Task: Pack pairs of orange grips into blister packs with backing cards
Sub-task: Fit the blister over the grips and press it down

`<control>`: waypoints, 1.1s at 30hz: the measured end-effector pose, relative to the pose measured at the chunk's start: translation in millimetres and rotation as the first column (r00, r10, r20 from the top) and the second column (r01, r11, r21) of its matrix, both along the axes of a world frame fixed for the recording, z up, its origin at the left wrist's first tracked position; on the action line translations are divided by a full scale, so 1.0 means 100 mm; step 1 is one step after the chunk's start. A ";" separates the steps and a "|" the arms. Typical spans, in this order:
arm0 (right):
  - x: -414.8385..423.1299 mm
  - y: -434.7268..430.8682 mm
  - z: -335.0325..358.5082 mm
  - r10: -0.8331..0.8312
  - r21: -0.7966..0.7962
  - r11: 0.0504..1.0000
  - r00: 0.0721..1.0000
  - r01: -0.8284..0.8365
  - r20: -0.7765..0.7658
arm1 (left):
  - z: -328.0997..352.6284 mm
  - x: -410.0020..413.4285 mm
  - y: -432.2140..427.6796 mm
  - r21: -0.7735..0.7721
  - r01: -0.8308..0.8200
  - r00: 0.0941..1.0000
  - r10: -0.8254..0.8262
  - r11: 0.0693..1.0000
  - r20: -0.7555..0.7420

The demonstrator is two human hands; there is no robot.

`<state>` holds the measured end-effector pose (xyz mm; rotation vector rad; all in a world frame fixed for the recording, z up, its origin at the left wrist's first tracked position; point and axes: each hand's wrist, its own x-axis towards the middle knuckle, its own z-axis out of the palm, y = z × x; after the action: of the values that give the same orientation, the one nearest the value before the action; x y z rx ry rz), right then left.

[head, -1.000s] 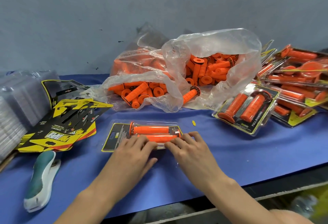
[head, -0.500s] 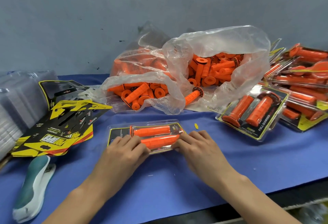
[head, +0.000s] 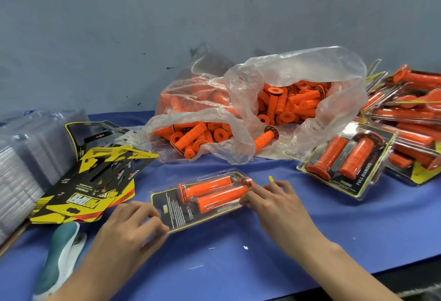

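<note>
I see the blister pack (head: pixel 229 208) lying flat on the blue worktop (head: pixel 262 265), in front of me and slightly skewed, its right end farther back. Two orange grips (head: pixel 210 187) lie side by side inside it over a dark backing card (head: pixel 171 210) with a yellow edge. My left hand (head: pixel 133 224) is at the pack's near-left corner, fingers (head: pixel 148 210) curled, with the thumb on the pack's rim, pinching it. My right hand (head: pixel 274 202) is at the opposite end, its bent fingers (head: pixel 253 193) clamped over the pack where the grip ends sit (the thumb is hidden from me).

Behind the pack a clear plastic bag (head: pixel 298 74) slumps open, full of loose grips (head: pixel 293 105). To the left lies a fanned heap of black-and-yellow cards (head: pixel 93 181), and beyond it a stack of clear empty blisters (head: pixel 28 157). A teal-and-white tool (head: pixel 59 255) lies near my left forearm. On the right lies a finished pack (head: pixel 346 159), leaning against a pile of more finished packs (head: pixel 410 121). A small yellow scrap (head: pixel 270 178) sits on the worktop just beyond my right fingertips.
</note>
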<state>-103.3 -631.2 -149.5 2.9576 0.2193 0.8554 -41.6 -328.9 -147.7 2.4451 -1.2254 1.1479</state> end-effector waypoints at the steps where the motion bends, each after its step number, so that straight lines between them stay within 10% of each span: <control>1: 0.01 0.07 -0.01 -0.022 0.022 1.000 1.000 0.022 -0.010 | -0.01 -0.04 -0.05 0.000 0.012 0.999 -0.012 1.000 0.037; 15: 0.36 0.06 0.02 0.238 0.289 0.943 0.943 -0.166 -0.234 | -0.16 -0.09 -0.05 0.007 0.101 0.995 -0.101 0.995 0.008; 21: 0.38 -0.03 0.13 0.155 0.136 0.984 0.930 -0.115 -0.334 | -0.11 -0.09 -0.22 0.162 0.084 0.985 -0.107 0.983 0.133; 26: -0.02 0.28 0.25 0.382 0.382 0.866 0.920 -0.324 -0.086 | -0.12 -0.19 -0.48 0.193 -0.013 0.978 -0.028 0.981 0.209; 33: -0.18 0.48 0.13 0.448 0.163 0.889 0.885 -0.427 -0.125 | -0.08 -0.26 -0.60 0.058 0.002 0.994 -0.009 0.998 0.108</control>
<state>-121.6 -583.4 -136.9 3.1522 0.9073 0.6827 -67.2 -389.1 -156.1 2.4481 -1.3123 1.2763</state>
